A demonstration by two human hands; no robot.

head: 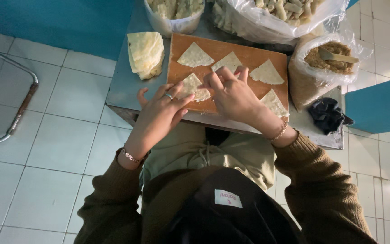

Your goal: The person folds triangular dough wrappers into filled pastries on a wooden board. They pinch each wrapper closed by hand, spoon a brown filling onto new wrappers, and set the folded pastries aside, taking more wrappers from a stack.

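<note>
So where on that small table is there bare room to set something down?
Little. One bare metal strip on the table lies left of the wooden board, below the wrapper stack. Another lies between board and black cloth. The board holds triangles and both hands; the back is packed with bags.

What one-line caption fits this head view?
Both hands, left hand and right hand, work a triangular pastry sheet on a wooden board beside a filling bag.

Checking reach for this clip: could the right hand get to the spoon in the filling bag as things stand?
Probably yes. The right hand is on a wrapper on the board; the spoon sticks out of the open bag beside the board's right edge, with nothing between them.
</note>
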